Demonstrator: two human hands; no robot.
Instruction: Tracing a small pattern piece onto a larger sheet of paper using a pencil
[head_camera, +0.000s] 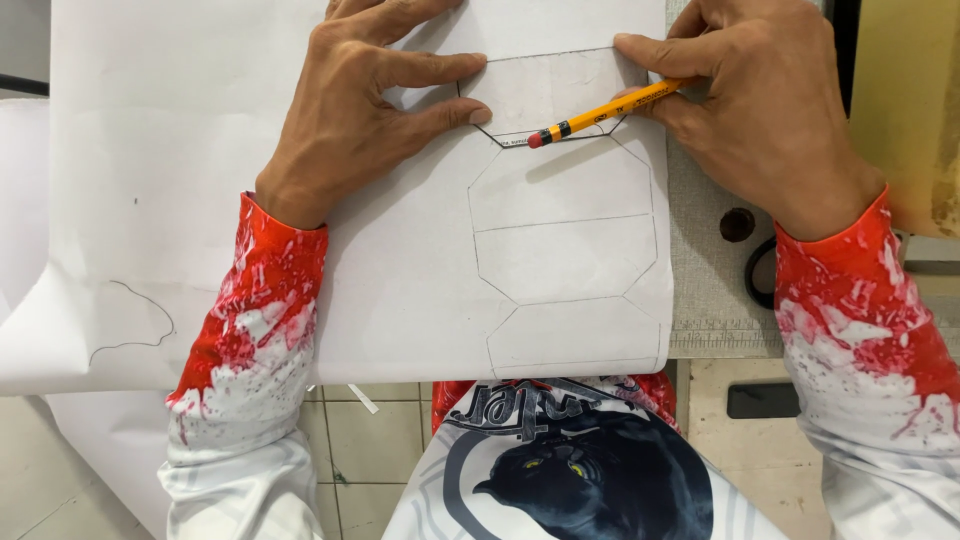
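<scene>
Tracing a template outline onto white paper sheet (200, 200).
Left hand (350, 110) flat, fingers spread, grasping nothing, pins cardboard template (545, 90) against slip; right hand (760, 110) grip clenched on yellow pencil (600, 110), eraser toward body, running along template edge above drawn octagon outlines (565, 250) on the worktop (710, 290).

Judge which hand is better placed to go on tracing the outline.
Probably the right hand: it holds the pencil along the paper template, which the left hand presses flat.
</scene>
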